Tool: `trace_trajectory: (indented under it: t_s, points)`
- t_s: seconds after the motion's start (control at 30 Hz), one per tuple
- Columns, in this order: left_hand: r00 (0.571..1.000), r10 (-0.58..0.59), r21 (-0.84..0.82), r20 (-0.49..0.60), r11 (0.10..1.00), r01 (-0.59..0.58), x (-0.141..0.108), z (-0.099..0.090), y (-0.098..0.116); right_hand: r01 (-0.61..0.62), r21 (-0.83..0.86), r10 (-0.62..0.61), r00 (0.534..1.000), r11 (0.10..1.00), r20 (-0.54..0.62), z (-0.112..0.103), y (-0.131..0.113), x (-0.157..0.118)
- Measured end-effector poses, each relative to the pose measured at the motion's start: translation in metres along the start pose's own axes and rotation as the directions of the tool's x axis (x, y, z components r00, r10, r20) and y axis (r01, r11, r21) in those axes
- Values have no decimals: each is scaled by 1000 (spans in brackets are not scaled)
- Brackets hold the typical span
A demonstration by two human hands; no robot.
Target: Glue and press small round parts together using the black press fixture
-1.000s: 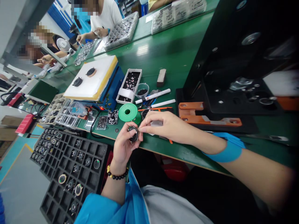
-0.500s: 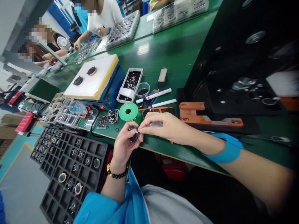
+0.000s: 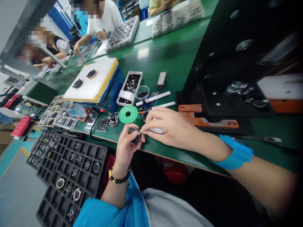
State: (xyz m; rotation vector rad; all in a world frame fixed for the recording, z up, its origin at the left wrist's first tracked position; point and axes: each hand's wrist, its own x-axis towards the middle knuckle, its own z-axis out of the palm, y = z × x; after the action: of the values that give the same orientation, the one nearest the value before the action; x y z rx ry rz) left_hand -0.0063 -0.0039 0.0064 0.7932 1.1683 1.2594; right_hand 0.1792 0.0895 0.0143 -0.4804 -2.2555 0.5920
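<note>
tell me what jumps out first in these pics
The eye goes first to the two bare hands at the front edge of the green workbench: the left hand holds a small round dark part, and the right hand reaches to it from the right. Just beyond them sits a green spool, while a black compartment tray at lower left holds round parts.

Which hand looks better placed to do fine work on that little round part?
Probably the right hand. Its fingertips are right at the edge of the round part and are not bearing its weight, while the left hand cradles the part and seems tied up holding it.
</note>
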Motion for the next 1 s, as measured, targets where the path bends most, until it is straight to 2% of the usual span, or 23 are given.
trace_trajectory:
  t_s: [0.1, 0.23, 0.4, 0.6, 0.77, 0.9, 1.0]
  points:
    - [1000, 27, 13, 3, 1000, -27, -1, 2, -2, 16, -50, -14, 999, 999, 40, -6, -1, 1]
    - [1000, 19, 31, -7, 999, -19, -3, 5, -2, -55, 63, 48, 992, 996, 114, -8, 0, 1]
    - [1000, 14, 67, -22, 998, -13, -3, 6, -1, -95, 114, 80, 989, 989, 125, -6, -1, 1]
    - [999, -3, 160, 36, 987, -3, -3, 3, 0, -90, 116, 65, 978, 989, 197, -12, 0, 0]
    - [998, 30, 202, 49, 979, -39, -4, 4, -2, 21, -6, -20, 979, 1000, 201, -13, -2, 0]
    - [993, 113, 197, -34, 975, -104, -6, 8, -9, 99, -171, -78, 989, 980, 129, -5, -5, 0]
    - [982, 156, 188, -110, 973, -134, -7, 10, -14, 105, -255, -94, 994, 961, 57, 2, -6, -2]
